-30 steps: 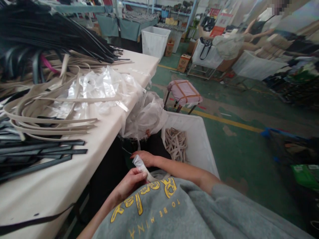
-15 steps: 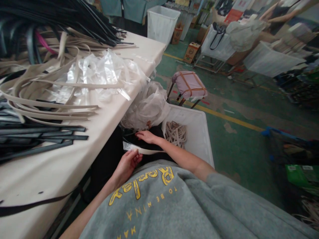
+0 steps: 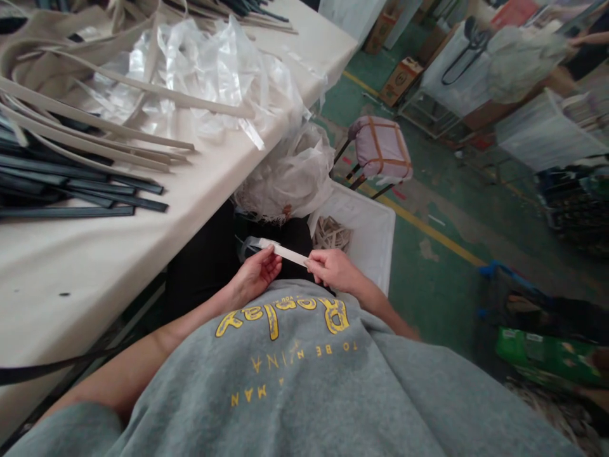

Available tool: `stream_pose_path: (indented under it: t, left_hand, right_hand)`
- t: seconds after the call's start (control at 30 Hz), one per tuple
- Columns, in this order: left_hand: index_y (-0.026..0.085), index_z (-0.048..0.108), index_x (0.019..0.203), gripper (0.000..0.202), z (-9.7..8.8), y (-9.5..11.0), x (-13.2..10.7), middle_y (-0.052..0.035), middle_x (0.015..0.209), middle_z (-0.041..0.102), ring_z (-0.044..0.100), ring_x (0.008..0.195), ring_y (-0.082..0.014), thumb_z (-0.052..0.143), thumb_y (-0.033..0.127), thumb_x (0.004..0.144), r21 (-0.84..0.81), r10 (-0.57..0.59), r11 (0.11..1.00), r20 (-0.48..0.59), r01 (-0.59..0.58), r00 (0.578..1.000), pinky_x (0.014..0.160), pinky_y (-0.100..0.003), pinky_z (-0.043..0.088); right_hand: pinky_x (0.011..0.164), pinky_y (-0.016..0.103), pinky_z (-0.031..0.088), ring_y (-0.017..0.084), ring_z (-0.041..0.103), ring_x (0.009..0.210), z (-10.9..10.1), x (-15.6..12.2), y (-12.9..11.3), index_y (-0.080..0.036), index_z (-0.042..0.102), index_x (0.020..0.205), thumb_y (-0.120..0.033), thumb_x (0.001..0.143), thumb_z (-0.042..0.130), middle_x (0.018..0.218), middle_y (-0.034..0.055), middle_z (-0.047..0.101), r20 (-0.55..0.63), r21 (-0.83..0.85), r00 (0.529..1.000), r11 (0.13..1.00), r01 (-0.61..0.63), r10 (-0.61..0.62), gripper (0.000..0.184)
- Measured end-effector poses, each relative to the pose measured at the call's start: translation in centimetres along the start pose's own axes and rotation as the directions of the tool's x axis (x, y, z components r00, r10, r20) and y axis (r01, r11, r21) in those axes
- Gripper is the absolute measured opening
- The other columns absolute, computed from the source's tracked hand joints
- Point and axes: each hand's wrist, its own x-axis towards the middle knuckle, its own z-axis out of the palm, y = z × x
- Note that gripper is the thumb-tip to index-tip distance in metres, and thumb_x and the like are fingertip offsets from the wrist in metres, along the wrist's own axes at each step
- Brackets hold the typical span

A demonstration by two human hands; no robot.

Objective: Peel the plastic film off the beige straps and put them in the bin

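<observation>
Over my lap I hold a short cream strap stretched between both hands. My left hand pinches its left end, which sits in a bit of clear plastic wrap. My right hand pinches the right end, fingers closed. Both hands hover just above my grey sweatshirt, in front of a white bin with several cream straps inside.
A white table on my left carries black straps, cream straps and crumpled clear plastic. A full plastic bag hangs by the table edge. A padded stool stands on the green floor; carts and boxes lie beyond.
The view tilted down. My right hand drew back from the bin toward my body and took the strap's right end; the strap is now held taut between both hands.
</observation>
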Motion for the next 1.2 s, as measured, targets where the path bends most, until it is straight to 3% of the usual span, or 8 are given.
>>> stream_pose_path:
  t: [0.17, 0.3, 0.4, 0.5, 0.7, 0.97, 1.1, 1.2]
  left_hand:
    - [0.012, 0.065, 0.082, 0.014, 0.4, -0.6, 0.1, -0.0027, 0.070, 0.069, 0.067, 0.060, -0.0097, 0.061, 0.014, 0.095, 0.037, -0.053, 0.998, 0.058, 0.051, 0.997, 0.060, -0.020, 0.057]
    - [0.012, 0.066, 0.087, 0.010, 0.3, -0.4, 0.3, -0.0024, 0.071, 0.069, 0.067, 0.060, -0.0094, 0.062, 0.016, 0.095, 0.004, -0.005, 1.000, 0.033, 0.005, 0.999, 0.061, -0.019, 0.057]
    - [0.012, 0.066, 0.087, 0.010, 0.7, -0.4, 0.2, -0.0032, 0.073, 0.070, 0.069, 0.063, -0.0104, 0.062, 0.016, 0.095, 0.005, -0.032, 0.999, 0.052, 0.031, 0.998, 0.061, -0.020, 0.058]
    - [0.012, 0.066, 0.086, 0.012, 1.5, -0.6, 0.2, -0.0037, 0.075, 0.070, 0.069, 0.065, -0.0108, 0.060, 0.016, 0.096, 0.014, -0.063, 0.998, 0.103, 0.061, 0.993, 0.062, -0.020, 0.058]
    - [0.011, 0.067, 0.087, 0.012, 2.2, -0.7, 0.4, -0.0036, 0.075, 0.070, 0.069, 0.065, -0.0100, 0.061, 0.016, 0.096, -0.003, -0.013, 1.000, 0.114, 0.013, 0.993, 0.062, -0.019, 0.056]
    - [0.012, 0.067, 0.085, 0.014, 2.0, -0.8, 0.5, -0.0037, 0.075, 0.070, 0.068, 0.064, -0.0097, 0.061, 0.019, 0.096, 0.012, -0.032, 0.999, 0.102, 0.031, 0.994, 0.063, -0.019, 0.056]
    - [0.012, 0.067, 0.083, 0.011, 1.8, -0.6, 0.3, -0.0049, 0.076, 0.071, 0.070, 0.066, -0.0118, 0.064, 0.016, 0.094, 0.108, -0.021, 0.994, 0.201, 0.000, 0.979, 0.062, -0.019, 0.056]
    - [0.010, 0.067, 0.081, 0.009, 1.4, -1.1, 0.5, -0.0087, 0.072, 0.072, 0.071, 0.064, -0.0154, 0.068, 0.014, 0.089, 0.292, -0.207, 0.949, 0.289, 0.120, 0.935, 0.059, -0.021, 0.057]
  right_hand:
    - [0.054, 0.021, 0.036, 0.008, 0.056, 0.049, 1.3, 2.4, -2.0, -0.017, 0.066, 0.076, -0.030, 0.097, 0.050, 0.062, -0.0001, 0.067, -0.063, -0.105, 0.997, 0.993, 0.045, -0.052, 0.029]
    - [0.055, 0.023, 0.041, 0.011, 0.059, 0.052, -1.1, 0.7, -1.5, -0.020, 0.067, 0.107, -0.035, 0.094, 0.056, 0.070, -0.0008, 0.070, -0.096, 0.046, 0.986, 0.989, 0.138, -0.133, 0.023]
    - [0.063, 0.025, 0.044, 0.013, 0.062, 0.059, -2.3, -0.6, -1.3, -0.022, 0.065, 0.115, -0.029, 0.091, 0.059, 0.068, -0.0023, 0.070, -0.204, -0.034, 0.966, 0.987, 0.158, -0.162, 0.026]
    - [0.066, 0.025, 0.043, 0.013, 0.062, 0.062, -1.6, 0.1, -1.5, -0.022, 0.066, 0.115, -0.023, 0.092, 0.056, 0.066, -0.0028, 0.068, -0.254, -0.105, 0.953, 0.984, 0.144, -0.167, 0.025]
    - [0.065, 0.025, 0.043, 0.013, 0.060, 0.059, -1.4, 0.8, -1.1, -0.021, 0.061, 0.129, -0.024, 0.092, 0.055, 0.065, -0.0041, 0.068, -0.250, -0.026, 0.952, 0.984, 0.178, -0.178, 0.037]
    - [0.068, 0.025, 0.044, 0.012, 0.061, 0.062, -1.4, 1.3, -1.7, -0.021, 0.063, 0.128, -0.016, 0.090, 0.053, 0.065, -0.0037, 0.068, -0.231, -0.095, 0.953, 0.980, 0.176, -0.194, 0.039]
    - [0.061, 0.024, 0.047, 0.011, 0.060, 0.056, -2.7, 1.5, -0.2, -0.021, 0.064, 0.127, -0.033, 0.093, 0.057, 0.071, -0.0019, 0.070, -0.191, 0.100, 0.972, 0.983, 0.157, -0.136, 0.036]
    - [0.060, 0.022, 0.051, 0.012, 0.066, 0.064, -3.0, 3.1, 1.2, -0.018, 0.061, 0.129, -0.040, 0.095, 0.058, 0.088, 0.0049, 0.075, -0.137, 0.315, 0.991, 0.948, 0.042, 0.001, 0.041]
